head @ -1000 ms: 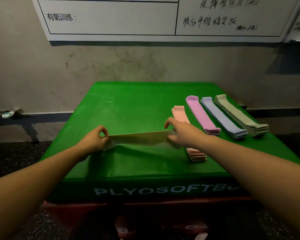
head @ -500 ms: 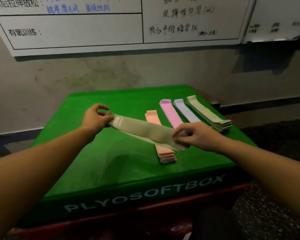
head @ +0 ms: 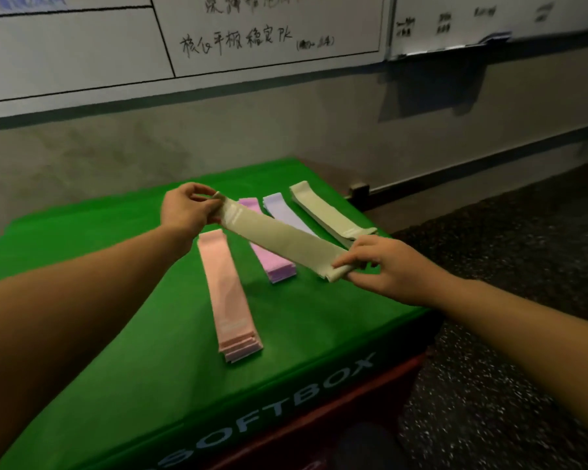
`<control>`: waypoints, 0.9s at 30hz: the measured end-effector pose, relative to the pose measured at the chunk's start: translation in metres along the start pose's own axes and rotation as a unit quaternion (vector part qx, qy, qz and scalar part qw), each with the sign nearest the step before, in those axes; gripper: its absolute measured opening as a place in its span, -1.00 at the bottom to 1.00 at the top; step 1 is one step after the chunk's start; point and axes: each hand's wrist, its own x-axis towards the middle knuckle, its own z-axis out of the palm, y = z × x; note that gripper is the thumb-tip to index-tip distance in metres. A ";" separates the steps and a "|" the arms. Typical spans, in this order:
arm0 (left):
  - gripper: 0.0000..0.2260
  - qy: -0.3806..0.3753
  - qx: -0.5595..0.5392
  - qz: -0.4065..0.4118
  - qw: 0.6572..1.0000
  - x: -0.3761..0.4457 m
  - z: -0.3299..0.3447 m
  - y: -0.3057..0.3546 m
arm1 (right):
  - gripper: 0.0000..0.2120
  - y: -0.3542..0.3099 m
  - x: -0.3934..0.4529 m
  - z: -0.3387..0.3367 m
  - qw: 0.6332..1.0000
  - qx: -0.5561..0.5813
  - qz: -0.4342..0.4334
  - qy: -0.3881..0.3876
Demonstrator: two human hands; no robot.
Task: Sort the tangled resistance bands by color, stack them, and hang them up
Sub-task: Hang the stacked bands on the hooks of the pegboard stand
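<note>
Above the green box (head: 143,334) — a beige band (head: 279,237) taut between pinching fingers, left hand (head: 187,210) to right hand (head: 384,266).

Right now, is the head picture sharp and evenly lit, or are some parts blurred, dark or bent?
Head view: lighting is dim; the whiteboard writing is smeared by motion blur; the green box stays bright and the held olive band reads clearly between left hand and right hand; the floor is dark; the wide lens bends the wall lines.

Both arms reach forward; left grip (head: 187,209) and right grip (head: 384,266) seemingly pinching.
</note>
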 end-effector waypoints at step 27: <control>-0.72 -0.080 0.244 0.089 0.962 0.164 0.232 -0.052 | -0.78 0.147 0.048 -0.002 0.992 -0.130 0.001 0.001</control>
